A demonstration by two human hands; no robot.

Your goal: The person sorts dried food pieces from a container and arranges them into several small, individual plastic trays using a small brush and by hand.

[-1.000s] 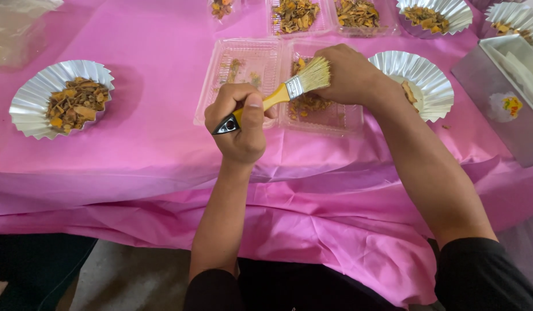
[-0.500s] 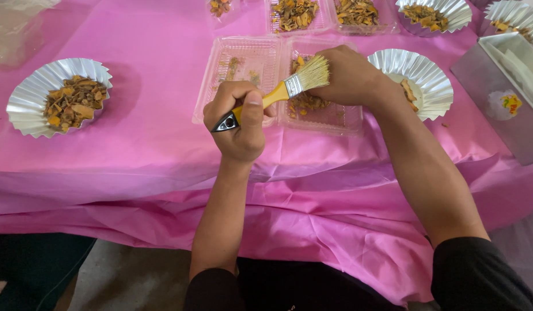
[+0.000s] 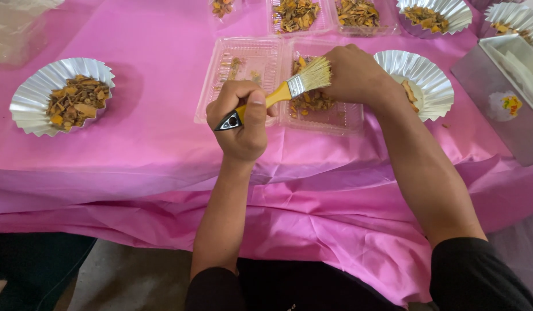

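- Nearest the camera, both forearms came up over the draped edge of the pink tablecloth (image 3: 134,144); the black sleeves were cut off at the bottom of the frame.
- The left hand (image 3: 241,121) was fisted tight around the yellow handle of a paintbrush (image 3: 281,95), black handle tip poking out near-left of the fist, bristles pointing far-right.
- Those bristles sat right up against the right hand (image 3: 354,75), which was curled over the right half of a clear plastic tray (image 3: 243,75). Couldn't tell what the right hand held, if anything, since the fingers were turned away and hidden.
- Brownish-orange dried bits (image 3: 312,102) lay in the tray under the brush, partly hidden by the hand.
- Just right of that hand, a foil cup (image 3: 427,78), mostly bare inside.
- Far left, another foil cup of dried bits (image 3: 62,95), well apart from both hands.
- At the far edge, more trays and cups, cropped by the frame.
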